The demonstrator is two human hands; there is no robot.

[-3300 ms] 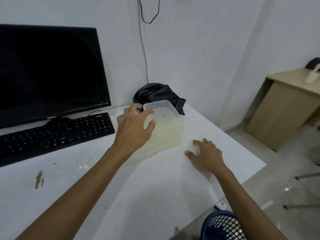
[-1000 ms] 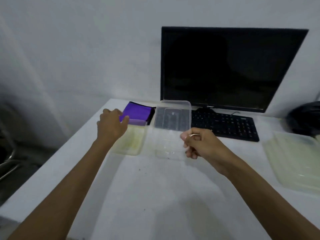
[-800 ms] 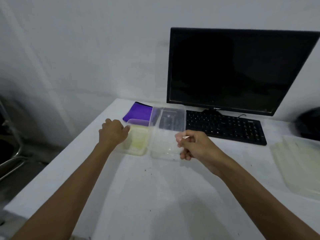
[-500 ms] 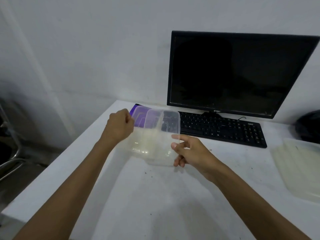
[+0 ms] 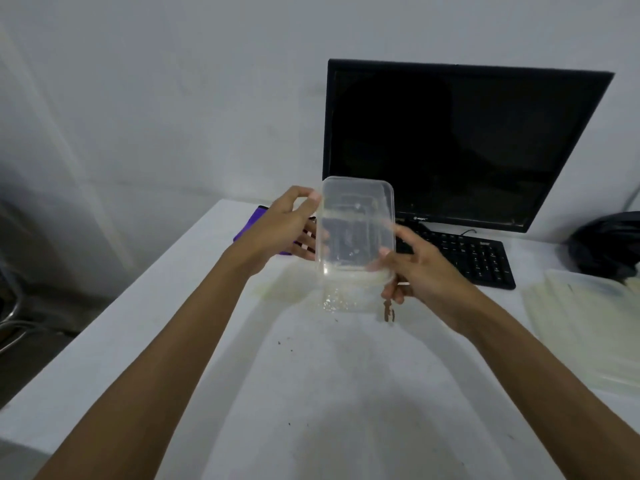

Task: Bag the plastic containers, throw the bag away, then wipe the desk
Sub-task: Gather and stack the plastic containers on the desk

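Observation:
Both of my hands hold clear plastic containers (image 5: pixel 355 233) lifted above the white desk (image 5: pixel 311 393), in front of the monitor. My left hand (image 5: pixel 280 230) grips the left edge; my right hand (image 5: pixel 415 268) grips the lower right corner. The pieces look stacked together and tilted upright; I cannot tell how many there are. A stack of cloudy plastic containers (image 5: pixel 585 323) lies on the desk at the right. The black bag (image 5: pixel 609 244) sits crumpled at the far right by the wall. A purple cloth (image 5: pixel 251 225) lies behind my left hand, mostly hidden.
A black monitor (image 5: pixel 460 143) and keyboard (image 5: pixel 474 258) stand at the back of the desk. Crumbs, a wet patch (image 5: pixel 332 301) and a brown smear (image 5: pixel 388 311) mark the desktop. The desk's left edge drops to the floor, where a metal chair frame (image 5: pixel 10 327) shows.
The two containers that lay side by side on the desk have been lifted by both hands and brought together, now held upright in front of the monitor.

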